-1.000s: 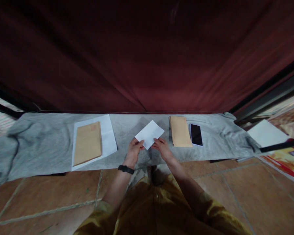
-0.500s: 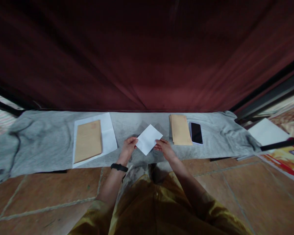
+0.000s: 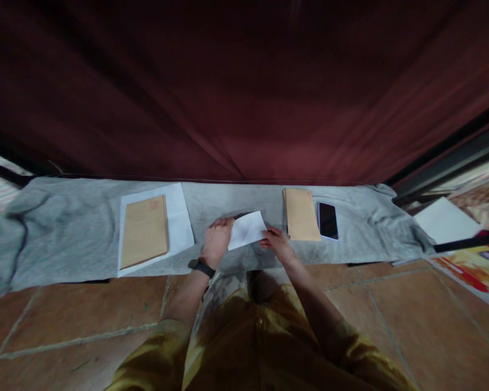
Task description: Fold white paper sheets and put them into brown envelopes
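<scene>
A folded white sheet of paper is held low over the grey cloth in front of me. My left hand grips its left edge, fingers curled over the top. My right hand pinches its right lower corner. To the left, a brown envelope lies on a white sheet. To the right lies a stack of brown envelopes, with a black phone beside it.
A dark red curtain hangs behind the cloth. The floor is brown tile. More white paper and a colourful printed sheet lie at the far right. My yellow clothing fills the bottom centre.
Both hands have lowered the white paper toward the cloth and tilted it flatter. My left hand has shifted up over the paper's left edge.
</scene>
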The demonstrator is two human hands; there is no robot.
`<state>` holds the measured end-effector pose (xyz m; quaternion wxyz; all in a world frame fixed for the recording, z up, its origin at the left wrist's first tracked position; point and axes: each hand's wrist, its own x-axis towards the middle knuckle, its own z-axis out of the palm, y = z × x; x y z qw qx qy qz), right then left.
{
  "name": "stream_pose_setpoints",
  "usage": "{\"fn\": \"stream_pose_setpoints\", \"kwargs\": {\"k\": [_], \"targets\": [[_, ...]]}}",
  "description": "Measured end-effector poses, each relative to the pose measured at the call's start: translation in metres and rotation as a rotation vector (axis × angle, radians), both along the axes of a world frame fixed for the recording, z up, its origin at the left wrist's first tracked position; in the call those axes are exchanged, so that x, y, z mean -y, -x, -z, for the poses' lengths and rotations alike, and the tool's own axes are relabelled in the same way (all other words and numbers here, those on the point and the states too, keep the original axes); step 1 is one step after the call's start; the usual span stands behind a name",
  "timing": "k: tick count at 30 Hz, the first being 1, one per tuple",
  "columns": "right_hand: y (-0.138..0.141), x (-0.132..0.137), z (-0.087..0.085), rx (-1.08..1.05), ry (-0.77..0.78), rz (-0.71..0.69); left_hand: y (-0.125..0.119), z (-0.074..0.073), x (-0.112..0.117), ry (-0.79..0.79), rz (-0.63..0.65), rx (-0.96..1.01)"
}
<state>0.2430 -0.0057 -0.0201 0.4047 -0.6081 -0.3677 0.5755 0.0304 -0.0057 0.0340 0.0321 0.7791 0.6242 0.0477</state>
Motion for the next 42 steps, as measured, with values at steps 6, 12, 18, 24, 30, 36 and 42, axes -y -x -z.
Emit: {"fn": "stream_pose_setpoints", "kwargs": {"k": [6, 12, 18, 24, 30, 36, 42], "targets": [[-0.010, -0.004, -0.004, 0.265, 0.126, -0.093, -0.011, -0.005, -0.006, -0.009, 0.160, -0.079], [-0.012, 0.013, -0.009, 0.976, -0.382, -0.114, -0.018, -0.004, -0.010, -0.017, 0.260, -0.115], [0.006, 0.001, -0.001, 1.026, -0.743, -0.307, -0.020, 0.002, -0.011, -0.011, 0.269, -0.089], [0.018, -0.026, 0.015, 1.069, -0.705, -0.359, -0.019, 0.012, -0.014, -0.007, 0.277, -0.014], [0.021, -0.037, 0.024, 1.130, -0.668, -0.341, -0.015, 0.022, -0.019, 0.006, 0.234, 0.010], [0.023, -0.039, 0.024, 1.196, -0.636, -0.370, -0.020, 0.032, -0.006, -0.097, 0.204, 0.021], [0.022, -0.038, 0.025, 1.173, -0.653, -0.358, -0.034, 0.057, 0.038, -0.109, 0.255, 0.107]]}}
